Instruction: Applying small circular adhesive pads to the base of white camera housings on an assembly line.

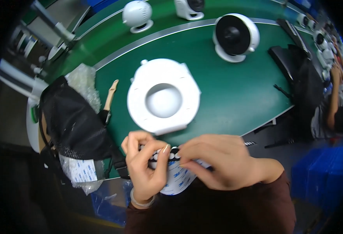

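The left hand (146, 165) and right hand (224, 162) partly hide the dotted black strip (172, 156); the top edge crops a white fan (184, 9); a worker's arm (334, 99) far right looks blurred

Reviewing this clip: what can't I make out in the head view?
Head view:
- White-dotted black strip: partly hidden by the left hand; its dots are small and blurred.
- Whatever the right hand pinches: hidden by its own fingers.
- Black bag's contents: hidden by its fabric.
- Co-worker's handling: too small and blurred.
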Demonstrator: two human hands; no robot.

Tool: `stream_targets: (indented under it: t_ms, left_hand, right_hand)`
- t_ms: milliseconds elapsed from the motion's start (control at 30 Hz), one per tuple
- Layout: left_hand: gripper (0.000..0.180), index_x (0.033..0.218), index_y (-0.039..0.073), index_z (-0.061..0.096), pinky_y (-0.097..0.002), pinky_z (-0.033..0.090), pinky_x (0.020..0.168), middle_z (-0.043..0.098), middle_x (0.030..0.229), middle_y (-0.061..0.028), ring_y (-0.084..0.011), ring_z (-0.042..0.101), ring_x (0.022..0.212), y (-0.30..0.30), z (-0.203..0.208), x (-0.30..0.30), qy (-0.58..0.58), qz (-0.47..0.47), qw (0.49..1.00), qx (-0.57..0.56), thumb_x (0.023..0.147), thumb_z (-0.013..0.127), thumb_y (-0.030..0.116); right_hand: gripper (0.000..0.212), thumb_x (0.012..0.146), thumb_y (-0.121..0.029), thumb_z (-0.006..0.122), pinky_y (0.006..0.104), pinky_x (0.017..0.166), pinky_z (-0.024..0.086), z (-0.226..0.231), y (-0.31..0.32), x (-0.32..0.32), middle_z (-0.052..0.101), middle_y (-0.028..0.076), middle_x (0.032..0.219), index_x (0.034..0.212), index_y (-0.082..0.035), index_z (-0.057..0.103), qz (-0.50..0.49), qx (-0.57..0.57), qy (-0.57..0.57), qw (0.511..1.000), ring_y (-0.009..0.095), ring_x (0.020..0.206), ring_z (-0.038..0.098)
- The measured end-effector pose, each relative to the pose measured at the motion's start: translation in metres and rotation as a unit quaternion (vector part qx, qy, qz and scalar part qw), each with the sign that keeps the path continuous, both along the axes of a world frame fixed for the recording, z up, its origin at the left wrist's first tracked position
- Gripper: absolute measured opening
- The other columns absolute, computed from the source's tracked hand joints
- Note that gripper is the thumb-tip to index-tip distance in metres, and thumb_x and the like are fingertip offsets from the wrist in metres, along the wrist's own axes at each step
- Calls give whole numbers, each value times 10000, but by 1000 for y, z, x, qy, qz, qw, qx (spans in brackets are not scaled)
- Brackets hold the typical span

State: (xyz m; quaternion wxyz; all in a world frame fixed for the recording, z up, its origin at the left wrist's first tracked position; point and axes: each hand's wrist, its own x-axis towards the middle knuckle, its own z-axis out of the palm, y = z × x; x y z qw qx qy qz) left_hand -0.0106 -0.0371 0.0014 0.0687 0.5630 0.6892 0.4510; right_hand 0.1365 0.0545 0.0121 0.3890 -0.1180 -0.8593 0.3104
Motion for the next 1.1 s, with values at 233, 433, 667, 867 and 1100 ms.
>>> stream_targets:
  t_ms: [233,433,667,867,1100]
  left_hand:
    - [51,721,54,622,-305,294,767,487,959,-110,-183,433,740,-4,-1,-2,-72,3,997,4,676,616,32]
    - [66,717,56,625,-305,278,794,503,936,-100,-179,439,739,-6,2,-1,-67,-6,998,-4,655,618,35]
    - [67,729,51,625,-319,293,794,502,1043,-135,-175,444,723,0,-5,-4,-53,26,998,32,671,611,22]
    - [74,737,50,606,-317,292,780,540,950,-114,-176,480,660,10,1,2,-66,-27,996,49,668,618,24]
    - [113,760,48,605,-335,281,733,529,907,-92,-173,466,616,10,-1,2,-58,-30,995,70,654,623,15]
  right_hand:
    - [185,653,-22,692,277,590,478,14,8,-2,604,63,874,810,-60,602,-25,-48,-73,996,209,729,600]
    - [140,681,-57,679,283,561,468,4,2,-8,583,31,831,786,-72,586,-13,-94,-69,993,203,693,590]
    - [117,663,87,611,271,671,474,30,0,-3,609,137,879,745,7,592,-9,-86,-2,996,216,756,603]
    - [122,697,73,612,233,633,465,32,13,-38,610,105,809,803,22,579,-78,-44,-41,995,169,709,597]
    - [82,705,53,610,191,570,398,32,11,-44,587,58,753,765,9,576,-80,-54,-50,994,89,638,507]
